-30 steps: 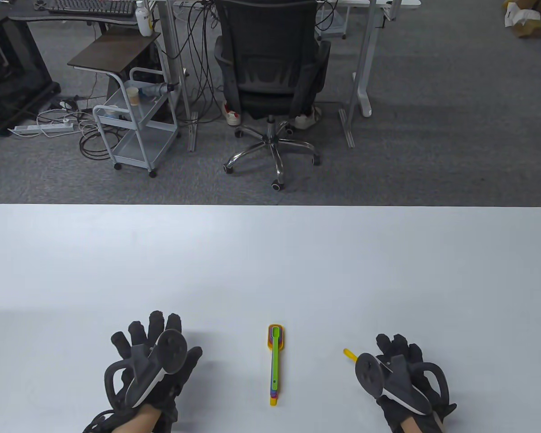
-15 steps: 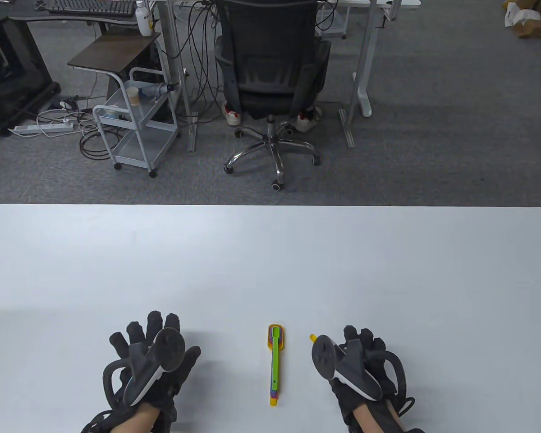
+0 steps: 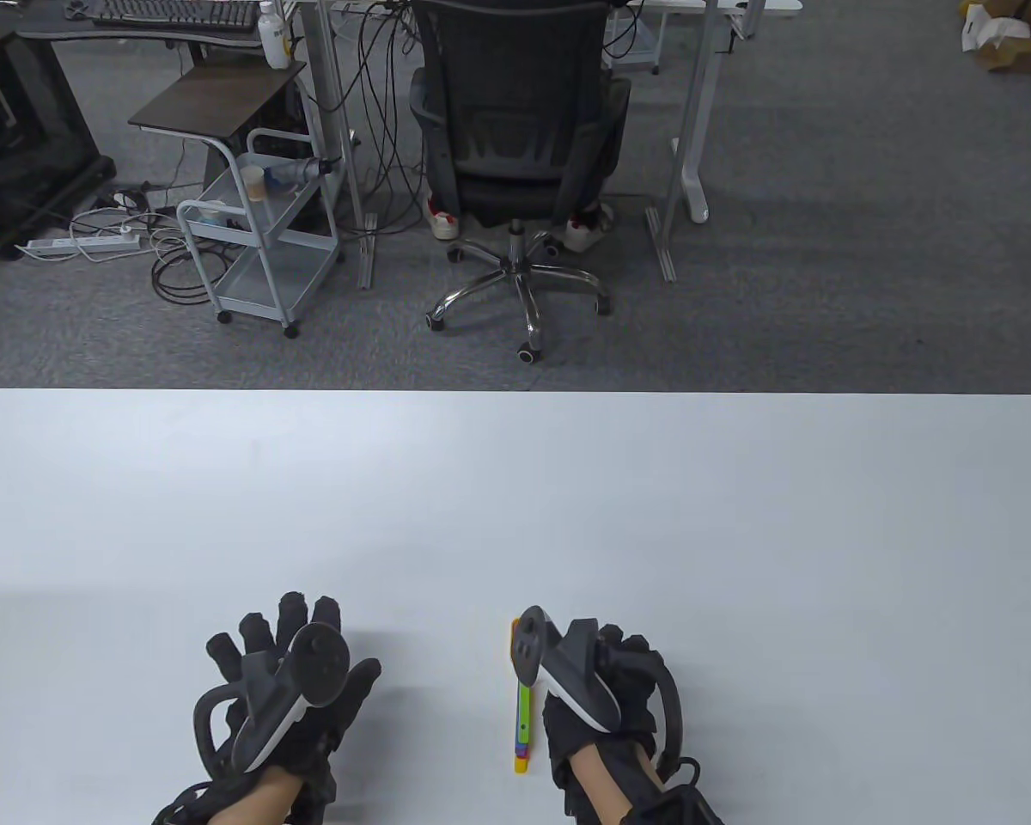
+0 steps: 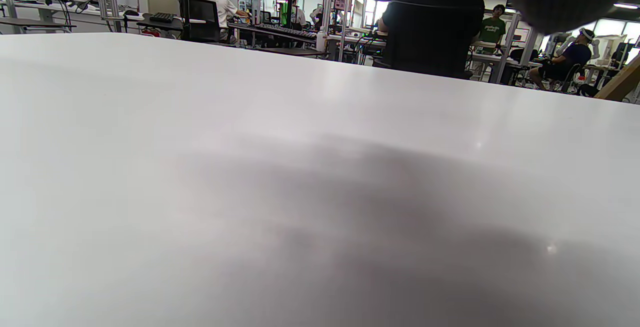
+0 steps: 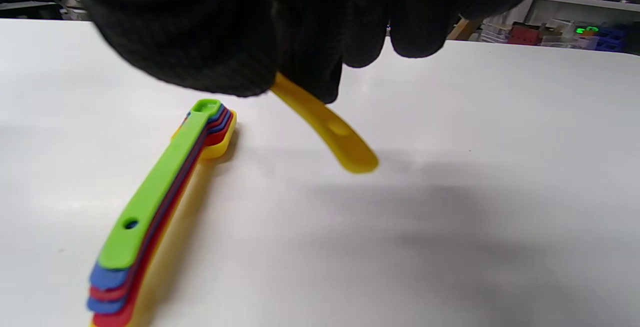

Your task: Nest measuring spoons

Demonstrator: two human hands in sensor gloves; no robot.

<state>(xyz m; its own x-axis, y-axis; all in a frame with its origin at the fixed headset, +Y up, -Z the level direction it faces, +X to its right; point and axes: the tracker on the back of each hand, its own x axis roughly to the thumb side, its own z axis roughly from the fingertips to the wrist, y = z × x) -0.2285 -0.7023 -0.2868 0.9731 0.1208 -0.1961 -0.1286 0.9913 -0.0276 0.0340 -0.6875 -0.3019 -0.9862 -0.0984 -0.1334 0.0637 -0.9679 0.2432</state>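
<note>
Left hand: the left hand (image 3: 288, 700) lay flat on the white table (image 3: 515, 481) at the near left, fingers straight and spread, holding nothing.
Stack: the nested spoon stack (image 5: 160, 207) – green on top, then blue and red layers, yellow at the bottom – lay on the table near the middle, bowls at the far end; in the table view only its near handle end (image 3: 522, 730) showed beside the right hand.
Right hand: the right hand (image 3: 601, 696) hovered just right of the stack, its fingers pinching the loose yellow spoon (image 5: 325, 127), whose handle end angled down toward the table.
Doing it well: as I judge it, the spoon needed turning so bowl faced bowl and handle lay along handle, then lowering straight onto the green one – a sideways nudge could fan the stack.
Change: over 1 second the right hand had travelled left from the near right with the spoon; the left hand and the stack had stayed put.
</note>
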